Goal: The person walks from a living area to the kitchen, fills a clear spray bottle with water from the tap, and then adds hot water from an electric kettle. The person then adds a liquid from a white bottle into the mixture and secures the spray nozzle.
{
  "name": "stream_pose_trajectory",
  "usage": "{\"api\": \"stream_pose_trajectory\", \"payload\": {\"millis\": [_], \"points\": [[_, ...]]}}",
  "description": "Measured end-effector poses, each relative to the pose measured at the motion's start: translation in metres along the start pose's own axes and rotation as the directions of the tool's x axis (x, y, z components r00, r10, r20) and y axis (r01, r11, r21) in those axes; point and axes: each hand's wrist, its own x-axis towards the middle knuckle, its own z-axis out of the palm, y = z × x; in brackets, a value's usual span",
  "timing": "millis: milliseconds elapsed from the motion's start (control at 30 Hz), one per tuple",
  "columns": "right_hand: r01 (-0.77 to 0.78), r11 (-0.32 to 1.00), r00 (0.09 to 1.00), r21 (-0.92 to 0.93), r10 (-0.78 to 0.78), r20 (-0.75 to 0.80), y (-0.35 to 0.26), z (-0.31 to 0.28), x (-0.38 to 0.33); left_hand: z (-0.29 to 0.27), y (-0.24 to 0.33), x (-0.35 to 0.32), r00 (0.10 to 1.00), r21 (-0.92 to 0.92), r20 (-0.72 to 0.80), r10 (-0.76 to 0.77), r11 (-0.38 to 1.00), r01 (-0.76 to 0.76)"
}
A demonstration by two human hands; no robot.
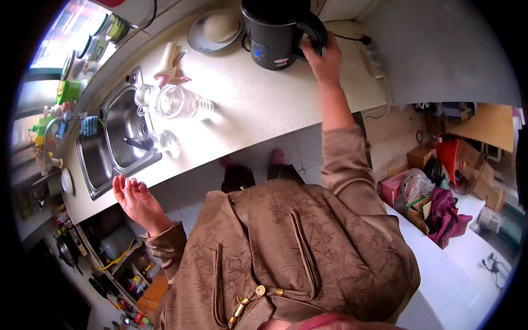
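Note:
At the far end of the counter stands a dark electric kettle [270,44] with a small blue light on its side. My right hand [324,58] is at the kettle's handle, its fingers closed round the lower part. The kettle looks upright; its base is partly hidden. My left hand [137,201] hangs empty near the counter's front edge beside the sink [124,132], palm up with its fingers loosely bent. Between the two lie a ribbed clear glass jar [184,103], a small glass cup [144,95] and a glass vessel with a black handle [163,141].
Left of the kettle, a plate [199,39] carries a pale rounded thing [221,26]. A cream-coloured utensil [166,63] lies on the counter [258,99]. A black cord and plug [365,39] run right of the kettle. Boxes and bags [421,190] are piled at the right.

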Motion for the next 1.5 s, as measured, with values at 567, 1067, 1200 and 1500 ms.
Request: {"api": "stream_pose_trajectory", "payload": {"millis": [567, 1067, 1200, 1500], "points": [[0.054, 0.038, 0.937, -0.998, 0.344, 0.064, 0.116, -0.164, 0.002, -0.003, -0.011, -0.002, 0.998, -0.051, -0.001, -0.062, 0.997, 0.062], [0.073, 0.165, 0.971, -0.984, 0.215, 0.108, 0.102, -0.160, 0.005, -0.021, -0.009, -0.001, 0.982, -0.045, -0.142, -0.122, 0.992, 0.117], [-0.032, 0.615, 0.973, -0.788, 0.200, 0.117, 0.045, -0.101, -0.052, -0.045, -0.003, 0.014, 0.978, -0.063, -0.189, -0.084, 0.995, 0.073], [0.494, 0.866, 0.763, -0.080, -0.388, 0.517, -0.142, 0.153, -0.003, -0.070, 0.003, 0.063, 0.973, -0.121, -0.215, -0.088, 0.991, 0.063]]}}
